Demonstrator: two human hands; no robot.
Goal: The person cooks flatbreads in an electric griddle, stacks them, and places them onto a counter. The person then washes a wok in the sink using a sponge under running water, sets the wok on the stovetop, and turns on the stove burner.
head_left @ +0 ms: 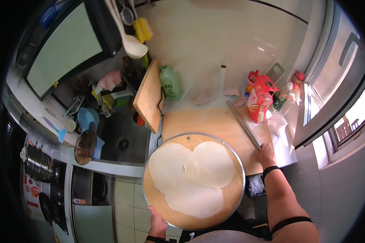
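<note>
- From where I'm standing, the metal rod (244, 124) is lying beyond and to the right of the round board (152, 184), slanting from its near right end to its far left end.
- The right hand (265, 154) is meeting that near end, just right of the round board, so it's sitting closer to the rod; the shaft is stretching forward and left of the fingers.
- Those fingers are bunching together, but I'm not able to tell whether they're clamping the rod.
- The left hand (158, 223) is gripping the round board's near left rim, thumb on top.
- 3 pale dough sheets (211, 164) are lying on the round board, overlapping.
- Beyond its right side, a red bag (258, 106) is standing beside the rod.
</note>
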